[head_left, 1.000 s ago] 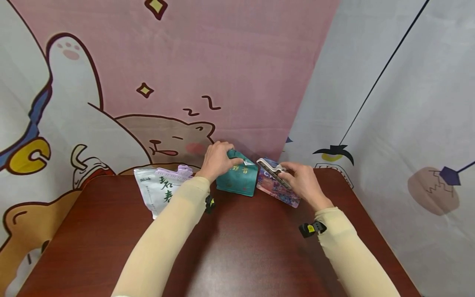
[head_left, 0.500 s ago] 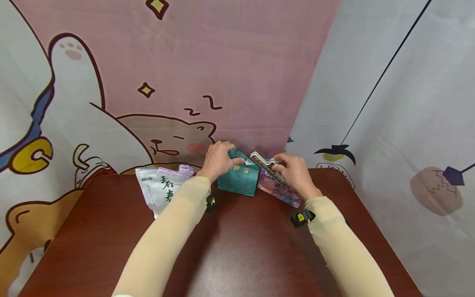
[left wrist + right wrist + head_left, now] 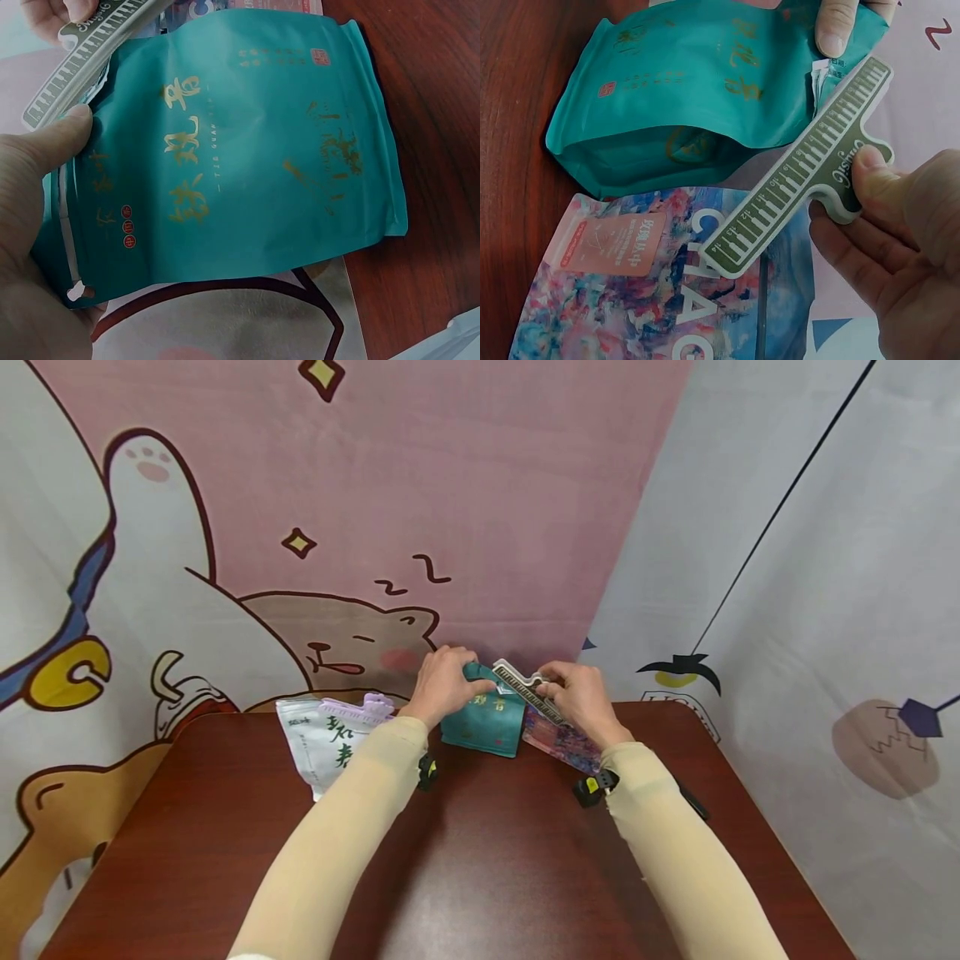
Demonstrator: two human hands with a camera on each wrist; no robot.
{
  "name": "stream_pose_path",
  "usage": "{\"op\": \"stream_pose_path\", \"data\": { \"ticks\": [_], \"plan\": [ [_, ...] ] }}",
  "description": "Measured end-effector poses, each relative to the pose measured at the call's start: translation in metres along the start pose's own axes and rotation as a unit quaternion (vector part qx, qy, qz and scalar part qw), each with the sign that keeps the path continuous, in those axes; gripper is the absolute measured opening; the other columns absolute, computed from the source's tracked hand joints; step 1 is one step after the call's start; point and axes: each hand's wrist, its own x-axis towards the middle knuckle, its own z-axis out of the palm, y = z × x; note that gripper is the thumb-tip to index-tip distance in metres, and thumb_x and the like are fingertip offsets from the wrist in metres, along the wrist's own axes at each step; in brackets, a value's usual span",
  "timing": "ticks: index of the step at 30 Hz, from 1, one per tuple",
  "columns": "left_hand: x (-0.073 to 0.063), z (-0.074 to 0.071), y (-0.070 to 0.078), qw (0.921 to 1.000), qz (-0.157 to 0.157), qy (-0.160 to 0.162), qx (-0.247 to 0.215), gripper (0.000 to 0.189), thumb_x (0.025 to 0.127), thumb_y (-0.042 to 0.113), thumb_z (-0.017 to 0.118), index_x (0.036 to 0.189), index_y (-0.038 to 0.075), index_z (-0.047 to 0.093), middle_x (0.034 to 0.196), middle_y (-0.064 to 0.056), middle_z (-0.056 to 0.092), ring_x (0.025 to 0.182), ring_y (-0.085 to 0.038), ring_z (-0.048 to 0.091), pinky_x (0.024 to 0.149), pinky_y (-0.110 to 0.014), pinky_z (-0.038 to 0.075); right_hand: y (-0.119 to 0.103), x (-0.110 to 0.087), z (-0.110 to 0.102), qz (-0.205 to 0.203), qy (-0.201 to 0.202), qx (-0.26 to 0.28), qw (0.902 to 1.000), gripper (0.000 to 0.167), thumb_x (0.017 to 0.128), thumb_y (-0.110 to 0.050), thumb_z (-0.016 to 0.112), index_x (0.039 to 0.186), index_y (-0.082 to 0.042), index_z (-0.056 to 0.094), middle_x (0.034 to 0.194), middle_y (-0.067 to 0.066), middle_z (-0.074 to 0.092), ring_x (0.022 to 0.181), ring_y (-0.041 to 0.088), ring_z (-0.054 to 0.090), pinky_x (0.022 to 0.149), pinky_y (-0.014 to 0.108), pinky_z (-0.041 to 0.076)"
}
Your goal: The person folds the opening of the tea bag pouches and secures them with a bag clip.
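Observation:
With thumb and fingers, my left hand (image 3: pixel 442 685) pinches the folded top of a teal tea bag (image 3: pixel 482 731), which stands at the back of the table. The bag's gold lettering faces me in the left wrist view. My right hand (image 3: pixel 583 700) holds a white-edged bag clip (image 3: pixel 802 169) by its handle tabs, thumb on one side and fingers on the other. Printed piano keys and the word "Music" mark the clip. Its long bar slants beside the teal bag's top corner, close to my left thumb (image 3: pixel 835 30); whether it touches the bag I cannot tell.
A colourful floral bag (image 3: pixel 607 307) stands right of the teal one, partly behind my right hand. At left is a white bag (image 3: pixel 318 747) closed with a lilac clip (image 3: pixel 352 712). A dark slim object (image 3: pixel 693 800) lies on the table (image 3: pixel 480 877) beside my right forearm.
My right hand has carried the piano-key clip leftward, from in front of the floral bag to the teal bag's top. My left hand keeps its grip there.

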Motion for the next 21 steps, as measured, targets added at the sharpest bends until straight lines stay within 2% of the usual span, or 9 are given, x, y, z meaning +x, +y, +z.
{"op": "stream_pose_path", "data": {
  "ticks": [8, 12, 21],
  "plan": [
    [-0.0001, 0.0004, -0.0004, 0.9999, 0.011, 0.008, 0.0, 0.036, 0.087, 0.043, 0.083, 0.101, 0.012, 0.075, 0.109, -0.003, 0.073, 0.106, -0.028, 0.06, 0.1, -0.048, 0.043, 0.0026, 0.0053, 0.0045, -0.017, -0.009, 0.005, 0.9998, 0.015, 0.093, -0.009, 0.076, 0.108, -0.005, 0.078, 0.096, 0.013, 0.078, 0.08, 0.025, 0.07, 0.07, 0.04, 0.053],
    [-0.0003, 0.0009, -0.0006, 0.9998, 0.015, 0.011, 0.0, 0.034, 0.087, 0.043, 0.083, 0.098, 0.012, 0.075, 0.107, -0.003, 0.073, 0.105, -0.028, 0.06, 0.099, -0.048, 0.043, 0.0033, 0.0058, 0.0069, -0.02, -0.001, 0.012, 0.9997, 0.014, 0.093, -0.008, 0.076, 0.106, -0.005, 0.079, 0.095, 0.012, 0.079, 0.078, 0.024, 0.069, 0.068, 0.038, 0.052],
    [-0.0003, 0.0004, 0.0003, 0.9998, 0.015, 0.014, -0.007, 0.036, 0.086, 0.042, 0.084, 0.102, 0.011, 0.076, 0.108, -0.004, 0.073, 0.104, -0.028, 0.06, 0.098, -0.048, 0.044, 0.0004, 0.0089, 0.0098, -0.051, 0.019, 0.007, 0.9985, 0.013, 0.093, -0.008, 0.076, 0.105, -0.006, 0.08, 0.096, 0.011, 0.079, 0.076, 0.023, 0.069, 0.066, 0.038, 0.053]
  ]
}}
